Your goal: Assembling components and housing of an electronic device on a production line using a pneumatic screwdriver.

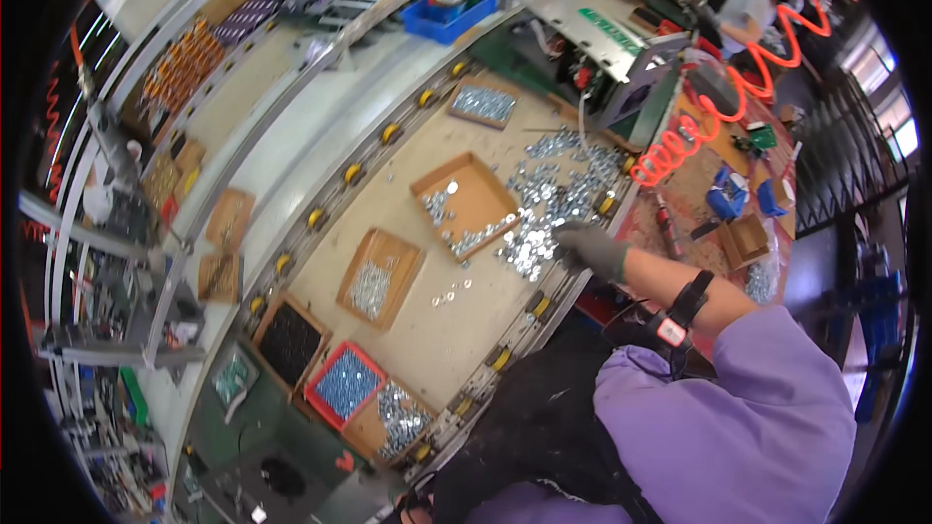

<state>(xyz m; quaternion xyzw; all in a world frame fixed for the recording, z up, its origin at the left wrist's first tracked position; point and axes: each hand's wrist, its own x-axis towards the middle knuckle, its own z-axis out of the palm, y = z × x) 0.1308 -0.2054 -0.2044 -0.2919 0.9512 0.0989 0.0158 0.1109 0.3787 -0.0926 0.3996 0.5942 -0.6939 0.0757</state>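
Observation:
My right hand [594,250], in a dark grey glove, reaches in from the right over a loose heap of shiny metal washers [534,245]. Its fingers look bunched together at the edge of the heap; whatever lies between them is hidden. Just left of the heap sits an open cardboard tray [481,189] with some of the metal pieces along its sides. At the lower edge, a strip of my left wrist [417,514] with a black strap shows; the fingers of that hand cannot be made out.
Beyond lies another tray of metal parts [482,102]. Nearer are a box of small pale pieces [393,267], a box of black parts [289,342], a red bin [347,383] and a carton of fasteners [398,419]. Roller rails line the bench. An orange coiled hose [670,157] hangs at right. Another person [752,10] stands far off.

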